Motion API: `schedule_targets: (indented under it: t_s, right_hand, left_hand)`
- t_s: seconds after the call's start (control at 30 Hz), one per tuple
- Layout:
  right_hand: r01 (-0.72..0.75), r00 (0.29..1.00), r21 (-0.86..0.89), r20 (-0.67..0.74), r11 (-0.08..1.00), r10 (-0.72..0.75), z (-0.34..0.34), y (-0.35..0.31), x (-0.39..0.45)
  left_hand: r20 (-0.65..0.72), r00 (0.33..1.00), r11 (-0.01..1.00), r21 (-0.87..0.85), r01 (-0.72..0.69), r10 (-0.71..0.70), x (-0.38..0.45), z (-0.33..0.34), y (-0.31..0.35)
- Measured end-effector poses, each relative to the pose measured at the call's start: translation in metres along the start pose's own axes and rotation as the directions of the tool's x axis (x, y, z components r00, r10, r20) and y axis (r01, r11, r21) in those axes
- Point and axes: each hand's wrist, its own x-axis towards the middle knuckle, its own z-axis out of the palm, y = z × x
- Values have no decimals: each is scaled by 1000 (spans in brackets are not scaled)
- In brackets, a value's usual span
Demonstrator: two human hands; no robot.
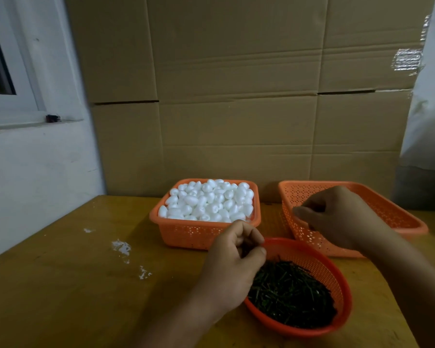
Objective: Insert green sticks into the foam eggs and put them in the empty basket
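Note:
A square orange basket [186, 232] at the middle of the table is heaped with white foam eggs [209, 200]. To its right stands the empty orange basket [392, 209]. A round orange basket [337, 280] in front holds a pile of green sticks [291, 292]. My left hand [234, 259] is at the round basket's left rim, its fingers curled with something dark, apparently a green stick, pinched against the thumb. My right hand [337, 217] hovers over the empty basket's near left corner with curled fingers. Whether it holds anything is hidden.
The wooden table [73, 285] has white foam crumbs [122, 247] on its left part. Cardboard boxes [236, 96] stand as a wall right behind the baskets. A white wall with a window frame [10, 109] is at the left.

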Motion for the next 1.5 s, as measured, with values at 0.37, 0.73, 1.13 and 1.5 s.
schedule_targets:
  t_s: [0.37,0.73,1.13,1.5]
  right_hand:
    - [124,982,-86,154,989,-109,0,-16,-24]
    - [337,850,-64,449,939,-275,-5,-13,-35]
    - [354,831,-67,480,933,-281,-3,-19,-40]
    - [370,798,-110,546,922,-255,1,-22,-42]
  left_hand:
    - [-183,965,799,600,-41,187,56,-52,-2]
    - [99,982,244,968,-57,-161,143,-89,-15]
    - [61,984,185,982,-30,-167,147,-89,-36]
    - [91,971,149,987,-59,-222,151,-87,-32]
